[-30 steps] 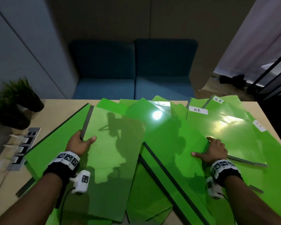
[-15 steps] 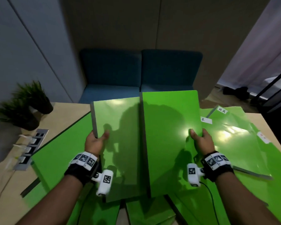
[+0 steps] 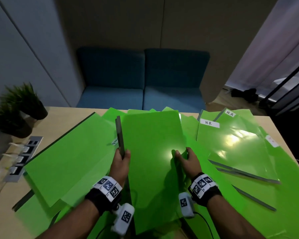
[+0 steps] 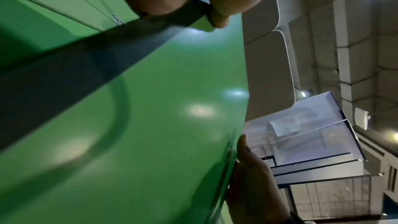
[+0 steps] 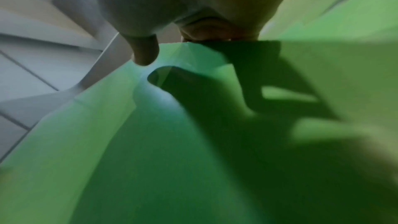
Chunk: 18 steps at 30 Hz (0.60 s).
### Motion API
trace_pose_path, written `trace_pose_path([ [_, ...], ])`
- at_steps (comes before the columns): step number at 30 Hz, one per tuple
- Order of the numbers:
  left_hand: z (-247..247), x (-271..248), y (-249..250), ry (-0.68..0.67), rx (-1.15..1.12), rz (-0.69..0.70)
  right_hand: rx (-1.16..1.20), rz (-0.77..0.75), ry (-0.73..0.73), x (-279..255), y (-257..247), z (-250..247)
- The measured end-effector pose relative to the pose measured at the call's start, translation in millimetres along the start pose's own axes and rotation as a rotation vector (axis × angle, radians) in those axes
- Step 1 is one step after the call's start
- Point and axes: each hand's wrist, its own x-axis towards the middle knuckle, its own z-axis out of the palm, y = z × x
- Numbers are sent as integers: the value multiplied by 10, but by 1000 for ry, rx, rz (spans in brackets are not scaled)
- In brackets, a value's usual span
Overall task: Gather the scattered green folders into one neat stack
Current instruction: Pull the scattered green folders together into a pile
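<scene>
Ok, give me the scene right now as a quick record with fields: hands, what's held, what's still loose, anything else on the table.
left hand: left hand grips the dark spine edge of the held folders
right hand: right hand grips their right edge, thumb on top
held folders: lifted and tilted above the table; count unclear
loose folders: one large folder at left; labelled folders marked H.R at right, overlapping
other: two potted plants and a socket panel at the left

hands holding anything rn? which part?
Yes: both hold the lifted green folders. Left hand grips the dark spine edge; right hand pinches the opposite open edge.
</scene>
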Motion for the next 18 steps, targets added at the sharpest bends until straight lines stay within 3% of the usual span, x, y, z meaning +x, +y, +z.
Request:
trace_pose_path([
  [5,369,47,94,-106,-61,-22,171,58,150,78,48,-542],
  [8,546,170,4,-46,332,26,210,72,247,212,259,-1060],
  [11,627,204,-175,10,768,-209,228,168,325,183,364,-1503],
  [14,781,109,-251,-65,800,-427,277,226,373,114,499,-1868],
  [18,1015,-4,-334,-88,856,-470,208,287,448,132,633,-1919],
])
